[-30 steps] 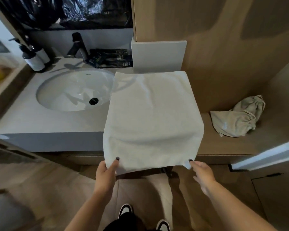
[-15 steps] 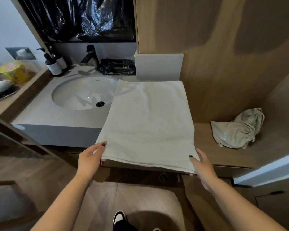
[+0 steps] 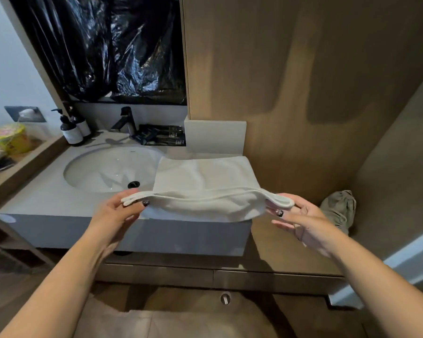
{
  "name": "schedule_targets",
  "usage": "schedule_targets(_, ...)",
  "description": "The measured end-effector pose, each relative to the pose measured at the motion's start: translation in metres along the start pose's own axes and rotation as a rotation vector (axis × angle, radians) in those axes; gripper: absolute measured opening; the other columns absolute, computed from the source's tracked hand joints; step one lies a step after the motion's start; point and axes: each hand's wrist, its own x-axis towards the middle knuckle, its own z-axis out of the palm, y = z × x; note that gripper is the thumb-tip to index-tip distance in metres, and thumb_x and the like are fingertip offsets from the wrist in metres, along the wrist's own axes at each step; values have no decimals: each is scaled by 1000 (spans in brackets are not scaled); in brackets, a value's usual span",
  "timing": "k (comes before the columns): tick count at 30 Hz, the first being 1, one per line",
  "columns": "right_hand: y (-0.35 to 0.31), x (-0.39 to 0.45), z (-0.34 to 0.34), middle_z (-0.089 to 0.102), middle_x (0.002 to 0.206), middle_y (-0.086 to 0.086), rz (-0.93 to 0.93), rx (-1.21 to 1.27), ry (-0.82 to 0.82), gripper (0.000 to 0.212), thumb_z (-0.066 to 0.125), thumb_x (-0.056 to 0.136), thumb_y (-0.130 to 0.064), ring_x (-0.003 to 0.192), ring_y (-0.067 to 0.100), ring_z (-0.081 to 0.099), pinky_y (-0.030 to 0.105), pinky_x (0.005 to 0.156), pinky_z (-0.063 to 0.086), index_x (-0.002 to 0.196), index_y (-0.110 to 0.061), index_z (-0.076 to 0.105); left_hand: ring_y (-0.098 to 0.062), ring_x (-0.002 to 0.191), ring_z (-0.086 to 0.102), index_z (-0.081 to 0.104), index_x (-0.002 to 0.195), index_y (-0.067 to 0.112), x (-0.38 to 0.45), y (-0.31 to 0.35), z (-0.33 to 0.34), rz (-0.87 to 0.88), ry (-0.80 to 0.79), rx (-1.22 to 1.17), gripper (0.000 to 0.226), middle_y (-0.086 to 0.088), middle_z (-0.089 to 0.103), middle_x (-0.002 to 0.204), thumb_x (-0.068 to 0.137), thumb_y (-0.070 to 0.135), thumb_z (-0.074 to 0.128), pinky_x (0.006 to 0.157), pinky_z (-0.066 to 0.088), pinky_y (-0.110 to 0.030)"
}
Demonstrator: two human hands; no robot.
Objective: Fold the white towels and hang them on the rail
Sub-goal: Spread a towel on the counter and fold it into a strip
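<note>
A white towel [image 3: 205,176] lies on the right part of the grey vanity counter [image 3: 42,198], its near edge lifted and doubled over. My left hand [image 3: 117,213] pinches the towel's near left corner between thumb and fingers. My right hand [image 3: 300,218] pinches the near right corner the same way. The lifted edge hangs slack between the two hands, above the counter's front edge. No rail shows in this view.
A white sink basin [image 3: 108,169] with a black tap [image 3: 126,120] lies left of the towel. Two pump bottles [image 3: 71,130] stand at the back left. A crumpled beige cloth bag [image 3: 337,208] sits on the wooden shelf to the right. A wooden wall panel [image 3: 303,81] rises behind.
Both hands have lifted the towel's near edge from below the counter and carried it up and forward over the rest. The view has tilted upward.
</note>
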Motion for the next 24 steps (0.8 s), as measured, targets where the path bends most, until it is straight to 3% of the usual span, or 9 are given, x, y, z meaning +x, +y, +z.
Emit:
schedule_targets(3, -13, 10, 6, 74, 104, 8, -81, -317, 191, 25, 74, 83, -2, 98, 23, 71, 41, 86, 58, 104, -15, 69, -15, 91, 65, 70, 105, 19, 15, 2, 2, 146, 83, 351, 27, -1, 72, 98, 84, 3, 75, 81, 52, -27)
schedule_targets(6, -22, 24, 9, 75, 78, 4, -191, -500, 286, 3, 69, 88, -12, 78, 20, 72, 34, 72, 58, 88, -12, 72, -12, 77, 62, 73, 92, 27, 31, 2, 2, 274, 150, 555, 13, 7, 71, 83, 83, 18, 77, 67, 46, -24)
schedule_targets(8, -26, 37, 10, 68, 60, -3, -285, -674, 357, 23, 67, 88, -19, 62, 9, 64, 19, 58, 48, 65, -19, 70, -7, 67, 56, 75, 87, 25, 45, 3, 2, 362, 168, 641, 6, 6, 69, 73, 83, 20, 77, 60, 43, -21)
schedule_targets(10, -31, 52, 11, 59, 54, -5, -346, -801, 420, 35, 67, 87, -24, 56, 8, 53, 16, 49, 34, 53, -28, 60, -5, 66, 54, 75, 80, 24, 63, 4, 3, 448, 196, 728, 6, 5, 64, 74, 83, 19, 77, 60, 40, -17)
schedule_targets(12, -35, 71, 12, 54, 64, -4, -394, -887, 474, 36, 71, 86, -25, 65, 9, 49, 16, 54, 31, 53, -31, 57, -8, 77, 58, 74, 82, 32, 82, 6, 4, 418, 210, 731, 8, 6, 64, 85, 85, 26, 76, 67, 43, -23)
schedule_targets(14, -39, 95, 12, 56, 73, -3, -412, -908, 497, 29, 73, 85, -24, 75, 11, 52, 11, 60, 34, 58, -23, 64, -9, 77, 60, 68, 79, 44, 103, 6, 7, 409, 197, 727, 16, 6, 66, 84, 87, 32, 74, 66, 44, -29)
schedule_targets(18, -39, 147, 12, 66, 70, 10, -397, -869, 492, 35, 65, 91, -30, 68, 26, 58, 37, 61, 46, 74, -1, 69, -3, 61, 54, 69, 75, 35, 152, 6, 16, 414, 210, 674, 13, 2, 62, 68, 88, 34, 72, 60, 43, -28)
schedule_targets(21, -39, 195, 16, 51, 51, 2, -351, -787, 525, 40, 64, 93, -28, 49, 15, 42, 23, 46, 29, 61, -4, 57, -17, 68, 59, 67, 79, 26, 205, 4, 23, 384, 192, 673, 13, 0, 64, 71, 91, 30, 69, 64, 46, -35)
schedule_targets(24, -38, 249, 22, 41, 48, -5, -284, -783, 597, 45, 62, 94, -24, 48, 11, 35, 22, 49, 29, 54, -14, 45, -18, 72, 61, 62, 82, 23, 259, -2, 32, 341, 163, 714, 18, 4, 65, 74, 95, 36, 61, 61, 45, -32)
